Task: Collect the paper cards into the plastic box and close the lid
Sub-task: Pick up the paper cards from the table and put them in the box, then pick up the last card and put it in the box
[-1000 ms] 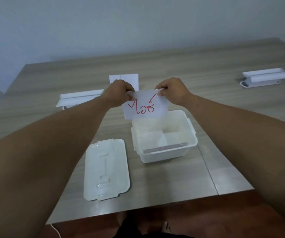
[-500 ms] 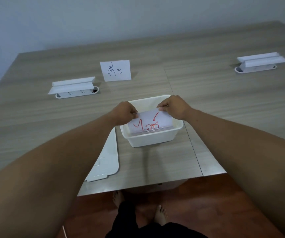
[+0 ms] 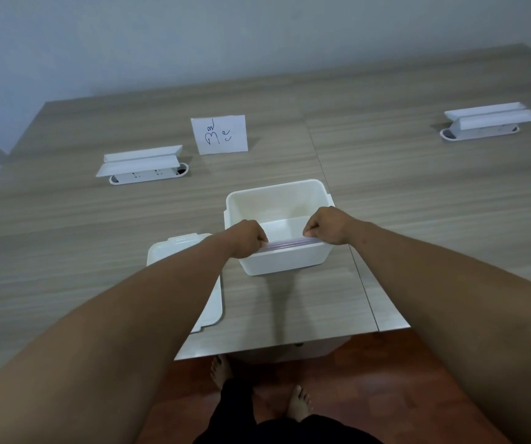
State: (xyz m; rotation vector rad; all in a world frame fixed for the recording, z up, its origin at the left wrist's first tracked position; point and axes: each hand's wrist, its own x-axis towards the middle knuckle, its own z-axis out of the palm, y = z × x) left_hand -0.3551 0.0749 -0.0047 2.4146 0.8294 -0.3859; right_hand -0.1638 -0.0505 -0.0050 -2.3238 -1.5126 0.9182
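Seating a white paper card (image 3: 286, 244) on edge against the near wall of the open white plastic box (image 3: 277, 200), close to the table's near edge. Pinching the card's top corners: left hand (image 3: 247, 236) closed on the left corner, right hand (image 3: 325, 226) closed on the right. Letting go next, probably, then reaching for the remaining white paper card with dark handwriting (image 3: 220, 134), lying flat well beyond the box. Leaving the white plastic lid (image 3: 179, 248) flat just left of the box, partly under the left forearm. Keeping clear of the white cable-port housing (image 3: 142, 165) left of the reach path; open tabletop (image 3: 418, 203) elsewhere.
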